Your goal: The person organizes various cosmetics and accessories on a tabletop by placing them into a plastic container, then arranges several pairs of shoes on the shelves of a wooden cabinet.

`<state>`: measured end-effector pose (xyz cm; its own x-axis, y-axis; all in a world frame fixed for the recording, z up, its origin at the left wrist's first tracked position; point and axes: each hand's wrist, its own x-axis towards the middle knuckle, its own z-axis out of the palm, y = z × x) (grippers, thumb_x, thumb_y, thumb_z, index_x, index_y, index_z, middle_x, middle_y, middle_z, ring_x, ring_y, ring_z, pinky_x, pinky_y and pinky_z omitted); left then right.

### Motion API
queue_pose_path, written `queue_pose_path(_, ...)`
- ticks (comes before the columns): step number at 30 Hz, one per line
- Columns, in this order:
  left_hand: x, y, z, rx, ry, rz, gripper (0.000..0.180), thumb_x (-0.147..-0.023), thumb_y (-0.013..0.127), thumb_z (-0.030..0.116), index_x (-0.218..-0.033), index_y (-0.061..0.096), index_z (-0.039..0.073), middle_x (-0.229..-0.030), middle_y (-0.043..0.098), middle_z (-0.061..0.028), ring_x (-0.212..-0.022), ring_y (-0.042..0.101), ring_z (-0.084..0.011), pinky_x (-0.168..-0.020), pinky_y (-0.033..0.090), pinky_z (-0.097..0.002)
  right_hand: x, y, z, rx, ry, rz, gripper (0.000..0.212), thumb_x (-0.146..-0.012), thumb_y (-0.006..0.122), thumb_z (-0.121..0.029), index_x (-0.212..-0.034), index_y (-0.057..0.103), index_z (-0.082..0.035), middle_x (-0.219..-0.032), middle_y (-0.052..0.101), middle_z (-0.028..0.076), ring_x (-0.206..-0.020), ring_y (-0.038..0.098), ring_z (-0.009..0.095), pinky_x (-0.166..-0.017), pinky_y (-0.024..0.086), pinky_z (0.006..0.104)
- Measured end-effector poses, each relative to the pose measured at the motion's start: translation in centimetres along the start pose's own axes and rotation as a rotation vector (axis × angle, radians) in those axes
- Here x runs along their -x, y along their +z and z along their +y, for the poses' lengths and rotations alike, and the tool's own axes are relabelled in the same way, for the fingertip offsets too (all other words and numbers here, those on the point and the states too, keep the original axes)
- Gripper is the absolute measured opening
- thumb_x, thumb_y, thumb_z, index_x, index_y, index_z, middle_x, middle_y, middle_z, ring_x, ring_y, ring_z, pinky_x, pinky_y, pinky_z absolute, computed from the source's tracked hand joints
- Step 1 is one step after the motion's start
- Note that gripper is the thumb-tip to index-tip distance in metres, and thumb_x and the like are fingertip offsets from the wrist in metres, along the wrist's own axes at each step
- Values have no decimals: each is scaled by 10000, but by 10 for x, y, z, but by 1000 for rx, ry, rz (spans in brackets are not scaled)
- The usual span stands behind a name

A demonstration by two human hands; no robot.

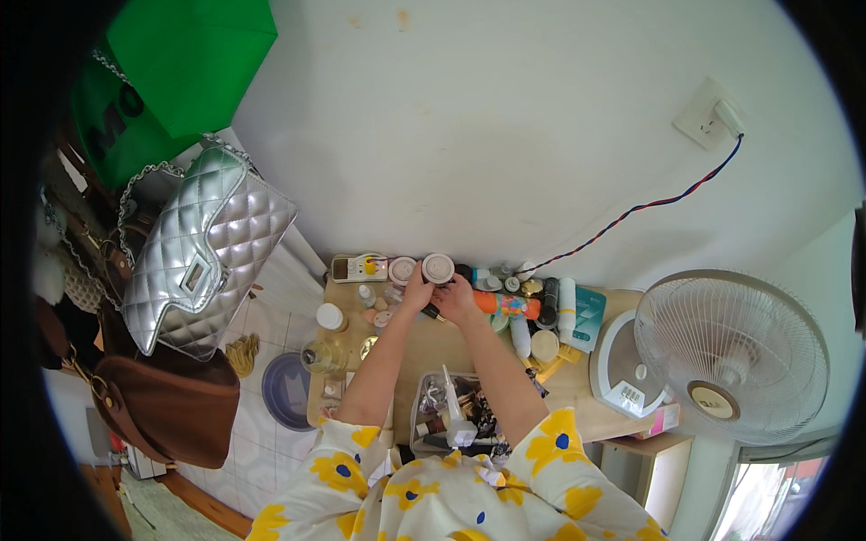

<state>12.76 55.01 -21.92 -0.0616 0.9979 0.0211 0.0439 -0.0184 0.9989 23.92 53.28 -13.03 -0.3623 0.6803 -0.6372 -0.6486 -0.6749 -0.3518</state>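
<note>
Both my arms reach forward over the wooden table to its far side. My left hand (416,291) is closed around the left side of a round jar with a pale, ringed lid (438,268). Against the jar's lower right side, my right hand (458,301) has its fingers curled, partly hidden. A second round pale-lidded jar (401,270) stands just left of the held one. Under my hands lies a slim black tube with a gold band (434,312). An orange patterned bottle (507,305) lies right of my right hand.
A clear bin of small items (420,397) sits near my body, a white pointed tool on top. A fan (732,356) stands at right, a power strip (361,268) at back left. Several bottles crowd the wall side. A silver quilted bag (209,248) hangs left.
</note>
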Motion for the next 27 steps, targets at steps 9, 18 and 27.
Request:
queue_pose_path(9, 61, 22, 88, -501, -127, 106, 614, -662, 547, -6, -1231, 319, 12, -1114, 436, -198, -1028, 462, -341, -847, 397, -368, 86, -75, -9, 1338, -604, 53, 391, -801, 468, -81, -1182, 397, -28, -1143, 452, 122, -861, 566, 212, -724, 457, 296)
queue_pose_path(18, 69, 64, 92, -793, 209, -105, 662, -584, 629, -17, -1184, 373, 100, -1058, 456, -121, -951, 480, -340, -776, 432, -405, 125, -98, -28, 1749, -1034, 416, 502, -690, 545, -15, -1167, 394, -65, -1179, 361, 172, -862, 519, 350, -724, 448, 403)
queue_pose_path(27, 77, 59, 111, -616, 290, -163, 605, -586, 678, -6, -1109, 390, 92, -1015, 452, -127, -947, 469, -369, -760, 430, -424, 151, -106, -69, 1645, -1079, 788, 585, -707, 582, -38, -1237, 344, -101, -1148, 341, 207, -946, 481, 392, -729, 461, 393)
